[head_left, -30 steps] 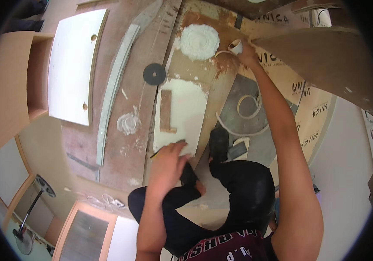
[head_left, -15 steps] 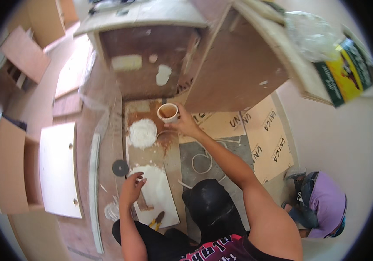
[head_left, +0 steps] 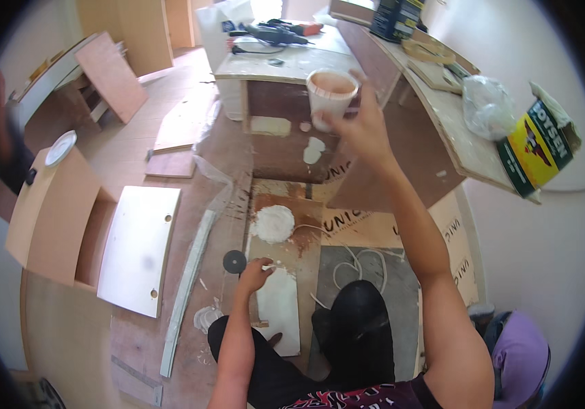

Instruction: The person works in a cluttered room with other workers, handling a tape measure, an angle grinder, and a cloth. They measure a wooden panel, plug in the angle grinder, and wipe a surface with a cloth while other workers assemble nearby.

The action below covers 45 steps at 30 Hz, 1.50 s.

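My right hand (head_left: 364, 129) is raised in front of the work table, wrapped round a white cup (head_left: 330, 102) with orange-brown stuff inside. Low over the floor, my left hand (head_left: 256, 276) has its fingers drawn together at the far left edge of a white board (head_left: 284, 317). Small white bits lie by its fingertips; whether it pinches one is hard to make out. A round heap of white powder (head_left: 273, 223) sits beyond that hand, on a sheet stained with reddish-brown powder. Just left of the hand lies a black disc (head_left: 234, 262).
A work table (head_left: 292, 65) bearing power tools (head_left: 279, 33) stands ahead. On the right-hand bench are a clear plastic bag (head_left: 487, 105) and a green-and-yellow box (head_left: 538, 146). A cord (head_left: 360, 262) loops by my knee. Cabinet (head_left: 67, 211) and white panel (head_left: 140, 249) lie left; a person in purple (head_left: 521, 354) is at lower right.
My right hand has lifted the cup from above the floor sheet, up and to the right. My left hand has come to the board's far edge. The view has tilted up.
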Motion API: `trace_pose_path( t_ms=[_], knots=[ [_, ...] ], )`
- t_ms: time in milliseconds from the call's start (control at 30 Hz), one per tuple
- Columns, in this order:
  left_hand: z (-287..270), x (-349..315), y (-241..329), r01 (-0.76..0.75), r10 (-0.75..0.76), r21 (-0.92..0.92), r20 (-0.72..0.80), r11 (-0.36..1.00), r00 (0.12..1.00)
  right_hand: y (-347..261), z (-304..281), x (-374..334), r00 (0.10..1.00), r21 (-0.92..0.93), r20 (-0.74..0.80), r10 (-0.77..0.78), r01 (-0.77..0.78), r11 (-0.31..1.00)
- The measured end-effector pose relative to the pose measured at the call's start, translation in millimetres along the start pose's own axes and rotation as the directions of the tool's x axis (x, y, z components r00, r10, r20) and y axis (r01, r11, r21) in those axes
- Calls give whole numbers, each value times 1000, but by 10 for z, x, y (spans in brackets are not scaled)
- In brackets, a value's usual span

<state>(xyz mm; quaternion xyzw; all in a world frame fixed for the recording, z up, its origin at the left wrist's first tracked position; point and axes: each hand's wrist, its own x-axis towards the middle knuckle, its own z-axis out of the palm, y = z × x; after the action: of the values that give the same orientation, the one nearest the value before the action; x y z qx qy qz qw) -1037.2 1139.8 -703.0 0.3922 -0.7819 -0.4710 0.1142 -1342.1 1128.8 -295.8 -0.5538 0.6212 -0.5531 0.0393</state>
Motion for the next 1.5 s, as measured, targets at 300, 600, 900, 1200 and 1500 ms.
trace_pose_path(
  t_ms=[300,600,900,1200,1500],
  knots=[
    [-250,-909,-90,137,-138,28,24,990,990,2500,186,2272,947,-482,-319,43,-201,853],
    [-720,-1246,295,274,-276,-49,-44,960,960,1878,-62,1894,987,-501,-99,-123,57,864],
    [-816,-1317,662,358,-371,-138,-83,923,925,2081,1407,-482,776,-7,627,69,-83,997],
    [-1019,-1455,834,422,-421,-22,-134,906,897,3808,3025,-3099,693,-440,705,149,262,859],
    [-951,-1074,424,419,-420,252,-54,872,906,4043,2941,-2657,757,-482,640,135,258,837]
  ],
)
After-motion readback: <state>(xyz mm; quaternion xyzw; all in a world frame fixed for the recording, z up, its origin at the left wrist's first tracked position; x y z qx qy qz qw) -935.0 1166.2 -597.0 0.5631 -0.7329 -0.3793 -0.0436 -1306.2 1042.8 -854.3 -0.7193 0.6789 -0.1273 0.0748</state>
